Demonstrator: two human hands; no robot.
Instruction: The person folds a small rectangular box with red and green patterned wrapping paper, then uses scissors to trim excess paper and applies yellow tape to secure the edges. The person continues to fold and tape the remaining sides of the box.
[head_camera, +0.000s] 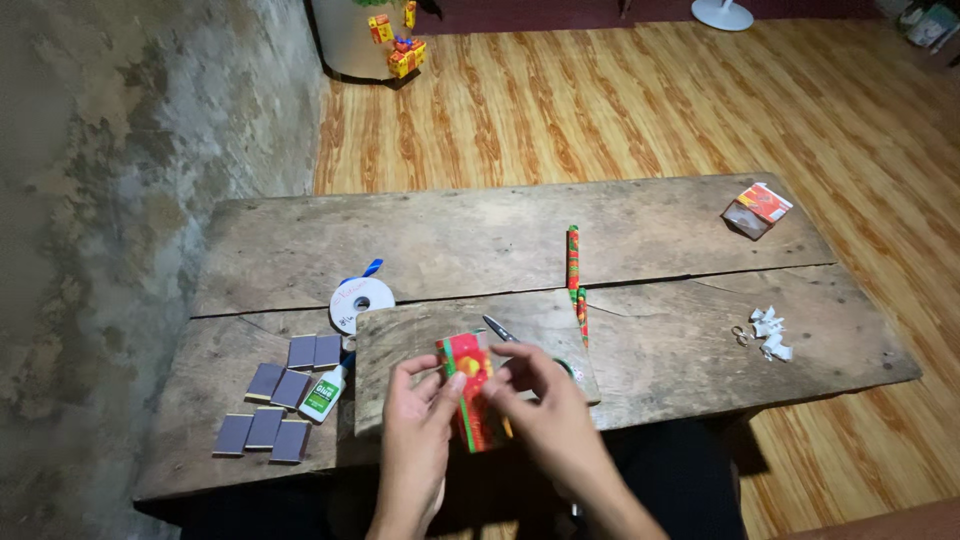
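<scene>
Worn wooden table (640, 220), left hand (418, 420) and right hand (540, 405) both seemingly pinching red-green wrapped box (470, 385).

left hand (418, 425): fingers curled, pinching | right hand (540, 400): fingers bent, pinching | hands close together

Single head view, looking steeply down and forward over wooden table (640, 215), near hands.
</scene>
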